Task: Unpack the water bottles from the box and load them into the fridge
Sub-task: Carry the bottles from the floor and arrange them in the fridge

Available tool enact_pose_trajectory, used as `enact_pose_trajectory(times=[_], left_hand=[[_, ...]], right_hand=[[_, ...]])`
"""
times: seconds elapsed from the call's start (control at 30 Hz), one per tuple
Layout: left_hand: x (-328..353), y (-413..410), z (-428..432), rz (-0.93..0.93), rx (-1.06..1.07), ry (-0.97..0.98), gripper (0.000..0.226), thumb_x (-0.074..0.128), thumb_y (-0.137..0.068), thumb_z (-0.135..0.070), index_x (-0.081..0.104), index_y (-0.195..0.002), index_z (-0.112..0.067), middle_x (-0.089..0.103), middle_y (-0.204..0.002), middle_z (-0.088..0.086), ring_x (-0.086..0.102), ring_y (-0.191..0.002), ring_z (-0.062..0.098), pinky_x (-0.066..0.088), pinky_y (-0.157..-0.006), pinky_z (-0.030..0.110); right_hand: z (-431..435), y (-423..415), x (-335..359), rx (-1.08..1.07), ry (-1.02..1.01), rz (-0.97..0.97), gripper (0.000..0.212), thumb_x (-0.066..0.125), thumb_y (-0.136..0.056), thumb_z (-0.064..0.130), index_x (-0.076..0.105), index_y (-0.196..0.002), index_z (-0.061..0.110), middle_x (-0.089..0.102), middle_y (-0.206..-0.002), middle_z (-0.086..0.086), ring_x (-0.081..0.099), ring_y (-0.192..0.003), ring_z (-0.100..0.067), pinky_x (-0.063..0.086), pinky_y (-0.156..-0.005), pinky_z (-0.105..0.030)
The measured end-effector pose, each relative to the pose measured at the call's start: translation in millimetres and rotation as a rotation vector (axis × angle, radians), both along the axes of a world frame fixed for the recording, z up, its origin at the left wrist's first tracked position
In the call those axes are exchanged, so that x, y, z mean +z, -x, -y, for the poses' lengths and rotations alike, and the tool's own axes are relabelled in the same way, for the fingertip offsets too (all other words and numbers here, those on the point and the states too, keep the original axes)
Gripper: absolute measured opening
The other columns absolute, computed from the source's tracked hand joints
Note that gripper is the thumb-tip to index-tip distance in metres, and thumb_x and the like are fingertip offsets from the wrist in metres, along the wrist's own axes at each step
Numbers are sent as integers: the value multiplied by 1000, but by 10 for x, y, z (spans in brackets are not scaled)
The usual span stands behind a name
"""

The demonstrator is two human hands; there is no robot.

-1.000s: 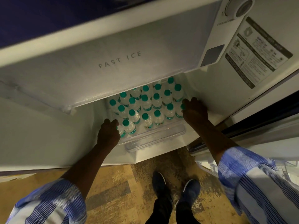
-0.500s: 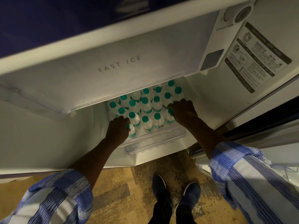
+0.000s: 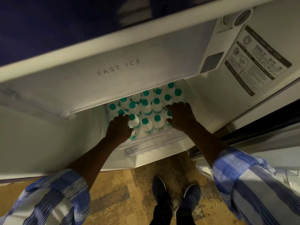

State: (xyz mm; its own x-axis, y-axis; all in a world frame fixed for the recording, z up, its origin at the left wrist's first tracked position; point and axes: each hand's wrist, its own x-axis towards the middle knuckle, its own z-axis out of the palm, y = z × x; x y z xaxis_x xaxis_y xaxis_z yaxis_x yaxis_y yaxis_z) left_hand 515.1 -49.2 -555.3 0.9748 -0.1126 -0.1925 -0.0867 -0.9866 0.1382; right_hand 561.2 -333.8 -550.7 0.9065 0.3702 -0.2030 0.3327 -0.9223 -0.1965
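Note:
Several small water bottles [image 3: 146, 109] with green caps stand upright in rows on a clear tray [image 3: 154, 143] inside the fridge, below the freezer flap. My left hand [image 3: 119, 129] reaches over the front-left corner of the rows, its fingers curled over the caps and its thumb against a front-left bottle [image 3: 132, 136]. My right hand [image 3: 181, 116] lies on the bottles at the right end of the rows with its fingers spread. Both forearms come up from striped blue sleeves.
The white "FAST ICE" freezer flap [image 3: 118, 67] hangs above the bottles and hides the back rows. A control panel and a label sticker [image 3: 256, 62] are on the right inner wall. My dark shoes [image 3: 175, 200] stand on the brown floor [image 3: 113, 192].
Both hands have moved inward from the tray's outer ends onto the bottles. The left went up and right; the right slid left over the right-hand bottles.

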Motion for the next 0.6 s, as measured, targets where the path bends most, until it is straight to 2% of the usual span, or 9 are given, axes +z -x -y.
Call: enact_pose_trajectory(times=[0.13, 0.2, 0.27, 0.37, 0.47, 0.6], left_hand=[[-7, -114, 75, 74, 51, 17, 59, 73, -86, -34, 49, -133, -7, 60, -127, 18, 61, -116, 34, 57, -89, 41], [-25, -158, 120, 43, 50, 8, 63, 69, -90, -33, 43, -142, -10, 54, -137, 20, 55, -126, 36, 54, -95, 44], [-38, -196, 143, 19, 15, -44, 57, 64, -94, -33, 44, -143, -12, 50, -142, 19, 49, -131, 37, 51, -101, 44], [13, -236, 125, 100, 6, -110, 43, 68, -85, -22, 56, -124, -8, 57, -124, 19, 58, -109, 34, 56, -84, 41], [52, -234, 21, 188, 149, -91, 39, 72, -74, -11, 59, -110, -4, 59, -110, 21, 59, -94, 36, 55, -74, 42], [-36, -201, -138, 105, 250, 3, 44, 64, -90, -19, 55, -132, -10, 56, -127, 22, 59, -109, 38, 53, -88, 46]], right_hand=[[-240, 42, 15, 44, -43, 95, 59, 65, -87, 49, 50, -136, 18, 63, -121, -9, 56, -117, -32, 38, -106, -51], [-332, 79, -5, 44, -61, 102, 57, 67, -86, 47, 52, -134, 18, 64, -118, -9, 57, -115, -32, 40, -105, -53], [-374, 111, -33, 37, -86, 111, 56, 68, -86, 46, 54, -132, 17, 64, -116, -10, 58, -113, -32, 42, -103, -53], [-368, 147, -66, 14, -120, 123, 55, 69, -84, 46, 55, -128, 17, 65, -114, -9, 60, -110, -31, 46, -98, -52], [-336, 170, -105, -7, -126, 103, 55, 71, -82, 46, 56, -126, 17, 66, -114, -8, 61, -111, -30, 48, -95, -51], [-312, 215, -143, -31, -138, 74, 58, 75, -81, 44, 56, -129, 17, 65, -120, -8, 58, -118, -32, 47, -97, -51]])
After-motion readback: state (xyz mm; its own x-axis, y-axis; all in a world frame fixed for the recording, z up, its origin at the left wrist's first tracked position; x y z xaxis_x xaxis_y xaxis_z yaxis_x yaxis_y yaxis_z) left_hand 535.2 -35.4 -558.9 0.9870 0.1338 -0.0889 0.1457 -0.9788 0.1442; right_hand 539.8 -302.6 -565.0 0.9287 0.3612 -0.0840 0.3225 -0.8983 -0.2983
